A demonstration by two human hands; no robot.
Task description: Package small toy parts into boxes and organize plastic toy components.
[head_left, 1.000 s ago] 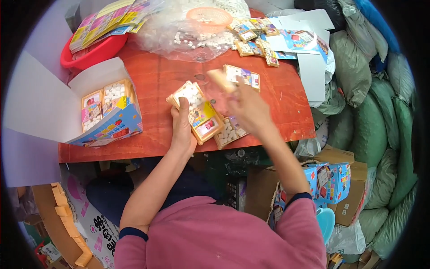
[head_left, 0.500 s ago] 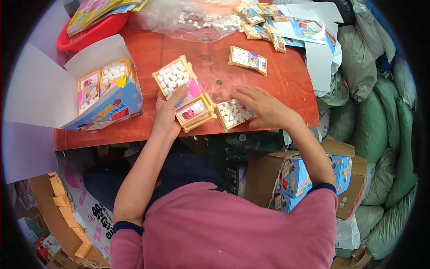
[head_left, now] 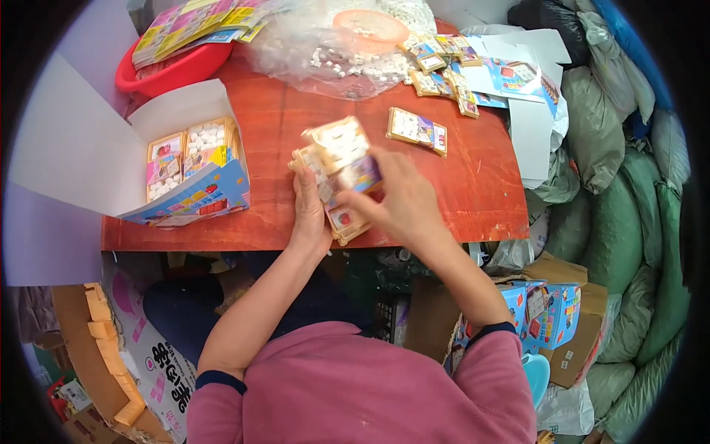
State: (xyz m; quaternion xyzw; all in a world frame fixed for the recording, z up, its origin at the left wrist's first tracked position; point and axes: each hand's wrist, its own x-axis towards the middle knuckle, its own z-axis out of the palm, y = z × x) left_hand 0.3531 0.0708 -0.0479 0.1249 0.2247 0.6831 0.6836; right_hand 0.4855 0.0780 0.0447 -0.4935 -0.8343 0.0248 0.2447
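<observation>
My left hand (head_left: 307, 214) is closed round small tan trays of white candy (head_left: 345, 220), held just above the table's front edge. Printed sleeves with a red fruit picture show on them. My right hand (head_left: 405, 194) grips another candy tray (head_left: 339, 142) with a purple band, blurred by motion, over the trays in my left hand. Whether the trays touch is hard to see. A single candy tray (head_left: 416, 132) lies on the table beyond my right hand. To the left, an open blue carton (head_left: 214, 196) holds several similar trays (head_left: 165, 150).
The red table (head_left: 274, 140) carries a plastic bag of loose white pieces (head_left: 347, 63) at the back. A red basin (head_left: 174, 74) with printed sheets stands back left. Several trays (head_left: 444, 63) and flat cartons (head_left: 529, 133) lie back right. Sacks (head_left: 614, 214) line the right side.
My right hand has lifted the candy tray from the table's front edge and brought it left over the trays in my left hand. The view has shifted slightly.
</observation>
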